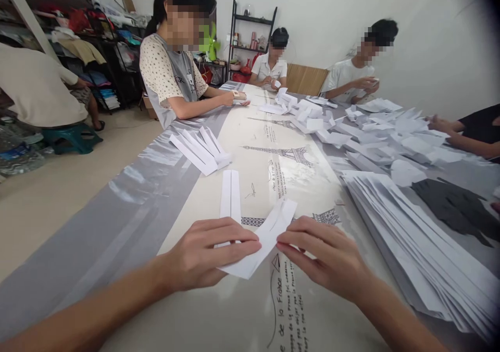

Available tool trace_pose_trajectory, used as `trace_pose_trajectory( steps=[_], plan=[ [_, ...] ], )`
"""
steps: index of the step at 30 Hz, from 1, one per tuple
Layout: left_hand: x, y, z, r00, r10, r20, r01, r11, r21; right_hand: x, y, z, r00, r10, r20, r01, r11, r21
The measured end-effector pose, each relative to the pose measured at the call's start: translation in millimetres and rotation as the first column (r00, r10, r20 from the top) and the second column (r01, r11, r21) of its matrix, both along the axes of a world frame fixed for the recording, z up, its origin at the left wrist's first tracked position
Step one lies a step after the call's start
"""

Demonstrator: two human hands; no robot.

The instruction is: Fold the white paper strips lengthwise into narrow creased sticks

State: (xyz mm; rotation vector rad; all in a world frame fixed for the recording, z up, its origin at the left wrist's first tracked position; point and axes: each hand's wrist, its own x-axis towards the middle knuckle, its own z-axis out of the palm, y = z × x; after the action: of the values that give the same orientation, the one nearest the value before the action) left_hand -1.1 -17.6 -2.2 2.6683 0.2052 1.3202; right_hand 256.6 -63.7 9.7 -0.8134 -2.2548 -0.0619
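Observation:
A white paper strip (269,230) with a crease along it lies slanted between my two hands, just above the table. My left hand (213,248) pinches its left edge between thumb and fingers. On the opposite edge, my right hand (318,253) grips the strip with thumb and fingertips pressed together. Just beyond my left hand a folded paper strip (230,196) with a line down its middle rests on the table, partly hidden by that hand. Farther off sits a small group of folded strips (201,149).
A tablecloth (250,321) printed with Eiffel towers covers the table. To the right lie a stack of long paper sheets (406,248), a dark cloth-like piece (455,206) and a heap of folded papers (375,133). Several people sit around the table; a green stool (72,136) stands left.

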Motion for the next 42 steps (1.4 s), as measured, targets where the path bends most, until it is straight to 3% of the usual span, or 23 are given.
trace_pose_trajectory(
  steps=[3,5,8,10,12,15,17,19,22,25,29,31,36,38,42],
  plan=[
    [0.2,-0.7,1.8,0.995,0.034,0.097,-0.016,0.982,-0.189,6.4,4.1,-1.0,0.999,-0.01,-0.051,0.005,0.996,-0.091],
    [1.6,-1.9,2.3,0.986,0.1,0.133,-0.043,0.924,-0.38,4.0,2.1,-0.5,0.996,-0.007,-0.087,-0.007,0.986,-0.167],
    [6.5,-5.2,0.9,0.981,0.132,0.142,0.002,0.726,-0.687,-8.4,-5.3,1.8,0.982,0.008,-0.188,-0.058,0.963,-0.264],
    [10.2,-7.3,-1.1,0.984,0.101,0.146,0.058,0.594,-0.803,-17.4,-9.5,2.5,0.968,0.006,-0.25,-0.086,0.947,-0.31],
    [12.4,-7.4,-3.4,0.98,0.14,0.14,0.052,0.497,-0.866,-22.2,-10.8,1.7,0.961,-0.017,-0.277,-0.088,0.928,-0.363],
    [11.3,-2.5,-6.4,0.945,0.303,0.124,0.001,0.376,-0.927,-20.1,-7.8,-1.3,0.959,-0.065,-0.275,-0.067,0.892,-0.446],
    [9.8,2.3,-7.2,0.921,0.357,0.156,0.035,0.323,-0.946,-16.8,-5.4,-2.8,0.959,-0.093,-0.267,-0.047,0.88,-0.473],
    [10.2,4.7,-6.9,0.92,0.336,0.203,0.102,0.295,-0.95,-16.0,-4.6,-3.4,0.956,-0.106,-0.272,-0.037,0.88,-0.473],
    [14.6,0.9,-5.5,0.963,0.206,0.174,0.128,0.219,-0.967,-20.1,-6.8,-3.5,0.949,-0.106,-0.298,-0.052,0.877,-0.477],
    [17.3,-4.7,-5.4,0.978,0.154,0.142,0.109,0.201,-0.974,-23.4,-8.9,-3.9,0.942,-0.127,-0.31,-0.056,0.853,-0.519],
    [12.0,-0.1,-8.7,0.93,0.317,0.184,0.108,0.244,-0.964,-21.8,-8.2,-2.6,0.942,-0.146,-0.303,-0.038,0.849,-0.527],
    [9.5,3.5,-9.0,0.918,0.344,0.195,0.114,0.242,-0.964,-21.3,-7.7,-1.1,0.938,-0.156,-0.308,-0.027,0.856,-0.517],
    [13.1,-2.2,0.5,0.98,0.064,0.186,0.174,0.168,-0.97,-23.0,-7.8,-0.3,0.911,-0.161,-0.379,-0.084,0.828,-0.554],
    [13.8,-4.9,3.5,0.984,0.021,0.176,0.169,0.17,-0.971,-22.5,-6.8,-1.8,0.906,-0.158,-0.393,-0.122,0.791,-0.599],
    [8.1,2.7,-2.0,0.971,0.174,0.161,0.122,0.214,-0.969,-19.3,-2.4,-4.9,0.909,-0.171,-0.379,-0.132,0.747,-0.652]
  ],
)
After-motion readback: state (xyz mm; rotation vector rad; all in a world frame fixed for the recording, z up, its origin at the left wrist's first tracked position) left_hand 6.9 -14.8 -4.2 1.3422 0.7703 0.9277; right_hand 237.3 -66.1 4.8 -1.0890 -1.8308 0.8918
